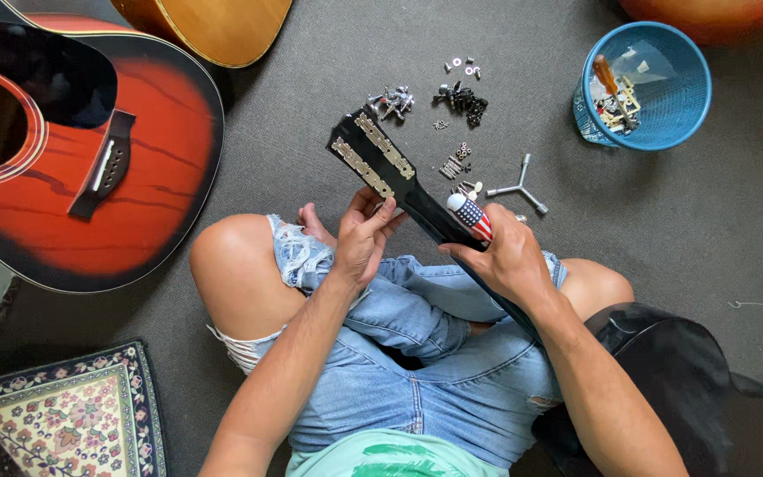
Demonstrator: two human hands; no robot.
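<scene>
A patterned rug (68,415) is seen at the lower left corner, and above it a red sunburst acoustic guitar (90,150) lies face up on the grey carpet (717,230), with part of a second, amber guitar body (214,26) at the top edge. At centre, the black headstock (373,155) of a guitar neck is held across the lap of a person seated cross-legged in torn denim shorts; two strips of metal tuning machines are fitted along it. The neck just below the headstock is gripped by the left hand (359,243), fingers closed around it from beneath. A screwdriver with a striped, starred handle (470,216) is clasped in the right hand (509,261), fingers wrapped tight on it, its tip hidden against the neck. The work in hand is judged to be the fastening or loosening of tuner hardware; a steady neck and a square seat of the tip in a screw head would be called for. Loose screws, washers and tuner parts (461,97) are scattered just beyond the headstock, with a three-way wrench (518,187) beside them, so little free room is left ahead. At right stands a blue mesh basket (664,124) holding tools, well apart, with bare carpet between.
</scene>
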